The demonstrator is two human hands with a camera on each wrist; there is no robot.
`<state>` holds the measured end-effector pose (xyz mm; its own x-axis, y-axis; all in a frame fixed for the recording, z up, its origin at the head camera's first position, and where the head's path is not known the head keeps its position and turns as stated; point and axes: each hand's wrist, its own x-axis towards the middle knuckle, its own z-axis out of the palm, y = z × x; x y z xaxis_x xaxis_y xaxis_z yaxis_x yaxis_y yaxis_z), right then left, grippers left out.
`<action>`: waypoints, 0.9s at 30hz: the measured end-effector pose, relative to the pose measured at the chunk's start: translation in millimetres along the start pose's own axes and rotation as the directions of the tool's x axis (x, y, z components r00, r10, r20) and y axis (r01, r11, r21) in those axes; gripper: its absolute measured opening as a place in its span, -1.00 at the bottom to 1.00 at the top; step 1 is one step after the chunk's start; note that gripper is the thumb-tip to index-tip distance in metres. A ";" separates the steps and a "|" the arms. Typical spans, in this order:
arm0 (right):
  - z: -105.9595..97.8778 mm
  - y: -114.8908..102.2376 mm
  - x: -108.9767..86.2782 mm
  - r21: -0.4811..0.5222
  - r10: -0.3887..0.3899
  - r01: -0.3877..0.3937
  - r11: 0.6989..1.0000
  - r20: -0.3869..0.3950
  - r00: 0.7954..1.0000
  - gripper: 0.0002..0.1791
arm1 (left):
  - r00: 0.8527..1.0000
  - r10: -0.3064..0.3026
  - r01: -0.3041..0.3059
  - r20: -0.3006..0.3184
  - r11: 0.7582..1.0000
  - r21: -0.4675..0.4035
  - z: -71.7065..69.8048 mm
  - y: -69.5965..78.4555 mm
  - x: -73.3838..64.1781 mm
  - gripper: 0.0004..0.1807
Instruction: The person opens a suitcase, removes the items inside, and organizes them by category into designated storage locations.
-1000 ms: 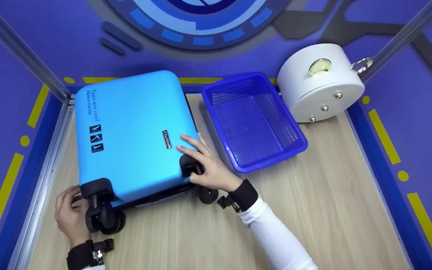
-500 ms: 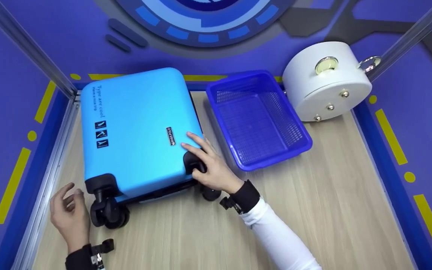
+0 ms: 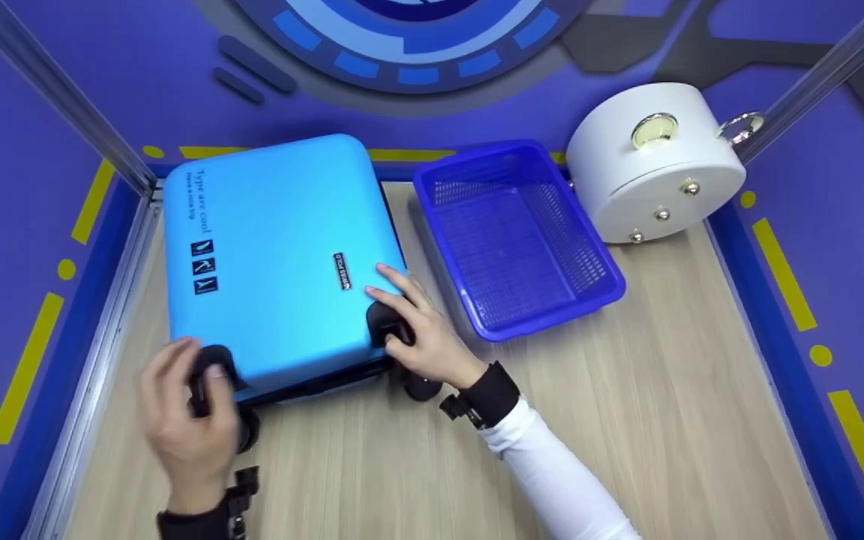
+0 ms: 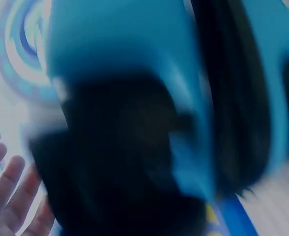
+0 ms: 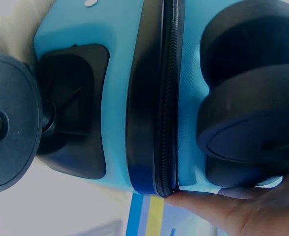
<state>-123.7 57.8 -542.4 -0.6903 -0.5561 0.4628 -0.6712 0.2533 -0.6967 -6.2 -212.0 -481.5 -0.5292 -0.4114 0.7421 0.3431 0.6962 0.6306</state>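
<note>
Here, right fingers (image 3: 403,284) rest straight on the closed suitcase (image 3: 274,255), beside a basket (image 3: 556,318); left fingers (image 3: 171,381) hang loose.

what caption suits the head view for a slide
Right hand on a light-blue suitcase, left hand near a wheel, basket alongside

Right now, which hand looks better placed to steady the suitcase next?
The right hand, probably: its fingers rest on the suitcase. The left hand is blurred, its contact unclear.
</note>
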 end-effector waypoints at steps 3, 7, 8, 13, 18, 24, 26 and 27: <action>0.1 0.7 0.0 0.005 -0.011 0.011 1.000 0.000 1.000 -0.16 | 0.983 0.150 -0.150 0.104 0.989 -0.004 20.8 6.1 -10.2 -0.67; -0.2 0.7 -0.4 0.011 0.001 -0.001 1.000 0.000 1.000 -0.16 | 0.927 0.269 -0.286 0.261 0.958 0.026 46.0 13.2 -26.8 -0.66; -0.4 0.5 -0.4 0.011 0.006 -0.006 1.000 0.000 1.000 -0.16 | 0.912 0.283 -0.307 0.297 0.951 0.035 51.7 14.5 -31.4 -0.65; -2.1 -1.1 -0.7 -0.002 0.043 -0.043 0.999 -0.004 0.999 -0.21 | 0.847 0.286 -0.359 0.447 0.929 0.086 70.9 15.4 -56.5 -0.56; -3.6 -4.9 -1.3 -0.027 0.090 -0.090 0.996 -0.012 0.996 -0.28 | 0.839 0.243 -0.359 0.487 0.920 0.159 78.2 9.3 -73.7 -0.30; -3.9 -9.8 -1.2 -0.052 0.107 -0.109 0.993 -0.043 0.993 -0.26 | 0.845 0.218 -0.385 0.488 0.882 0.272 84.9 3.0 -81.5 -0.02; -4.2 -11.6 -0.4 -0.057 0.097 -0.100 0.993 -0.048 0.994 -0.26 | 0.848 0.220 -0.398 0.481 0.865 0.306 87.5 1.8 -83.1 0.05; -4.3 -12.5 0.2 -0.065 0.087 -0.090 0.994 -0.050 0.995 -0.25 | 0.850 0.221 -0.404 0.478 0.856 0.322 88.7 1.3 -83.7 0.08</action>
<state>-116.6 58.0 -531.3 -0.7589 -0.4914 0.4273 -0.6222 0.3538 -0.6983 -30.4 -124.5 -563.0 -0.7449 0.0857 0.6616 0.2580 0.9516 0.1673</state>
